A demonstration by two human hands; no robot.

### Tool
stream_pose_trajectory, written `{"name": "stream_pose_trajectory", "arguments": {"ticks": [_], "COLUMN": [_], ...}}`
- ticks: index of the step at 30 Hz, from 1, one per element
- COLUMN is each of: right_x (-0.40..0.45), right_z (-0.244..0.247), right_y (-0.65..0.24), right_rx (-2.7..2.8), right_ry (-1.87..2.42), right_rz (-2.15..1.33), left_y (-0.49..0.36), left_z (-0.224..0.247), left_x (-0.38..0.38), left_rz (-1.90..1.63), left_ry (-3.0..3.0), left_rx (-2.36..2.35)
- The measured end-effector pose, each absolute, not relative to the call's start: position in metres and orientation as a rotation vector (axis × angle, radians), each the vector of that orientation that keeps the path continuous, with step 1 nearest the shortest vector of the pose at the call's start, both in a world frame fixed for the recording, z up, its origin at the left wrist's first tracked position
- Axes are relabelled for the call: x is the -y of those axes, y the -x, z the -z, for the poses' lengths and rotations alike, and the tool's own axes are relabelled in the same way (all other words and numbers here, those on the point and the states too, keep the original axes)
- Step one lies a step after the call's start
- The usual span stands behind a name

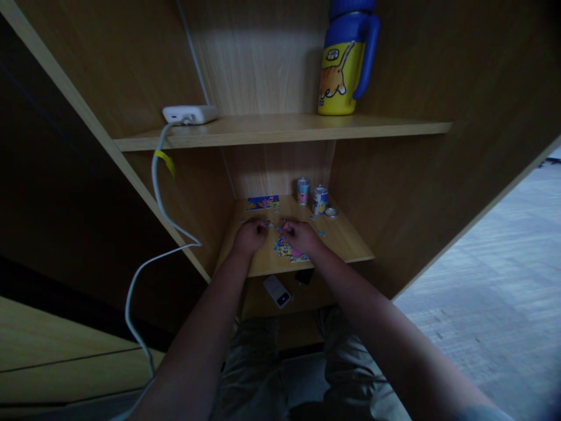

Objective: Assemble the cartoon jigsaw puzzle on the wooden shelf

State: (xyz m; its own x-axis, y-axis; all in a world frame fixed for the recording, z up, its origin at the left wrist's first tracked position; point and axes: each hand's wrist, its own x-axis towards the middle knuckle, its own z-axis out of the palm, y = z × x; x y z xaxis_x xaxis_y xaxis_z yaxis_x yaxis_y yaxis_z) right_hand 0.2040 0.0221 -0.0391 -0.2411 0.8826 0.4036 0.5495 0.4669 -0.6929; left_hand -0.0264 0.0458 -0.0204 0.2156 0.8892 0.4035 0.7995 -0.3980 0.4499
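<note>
My left hand [251, 235] is closed in a pinch over the lower wooden shelf [263, 266], with a small puzzle piece [269, 224] at its fingertips. Just to the right, my right hand [301, 235] also pinches a small puzzle piece [279, 227]. Below the right hand lies a partly joined jigsaw puzzle [284, 249] in yellow, pink and blue, partly covered by the hand and wrist. Several loose pieces lie around the hands, one being a bluish piece [321, 233] on the right. A colourful picture card [263, 203] rests flat at the back left.
Two small printed cans, a pink-blue can [302, 192] and a blue-white can [319, 200], stand at the back right beside a round lid [331, 213]. Overhead, the upper shelf [280, 130] holds a blue-yellow bottle [344, 64] and a white charger [190, 114] with a hanging cable. A phone [277, 290] lies below.
</note>
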Motion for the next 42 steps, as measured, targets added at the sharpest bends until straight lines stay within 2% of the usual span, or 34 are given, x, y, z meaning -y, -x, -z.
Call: {"name": "stream_pose_trajectory", "arguments": {"ticks": [42], "right_x": [-0.0173], "right_z": [0.0355], "right_y": [-0.2038], "right_rx": [1.956], "right_ry": [1.181], "right_rz": [-0.486], "left_y": [0.0265], "left_z": [0.0199], "left_x": [-0.0431], "left_rz": [-0.946], "left_ry": [-2.295], "left_rx": [-1.632]}}
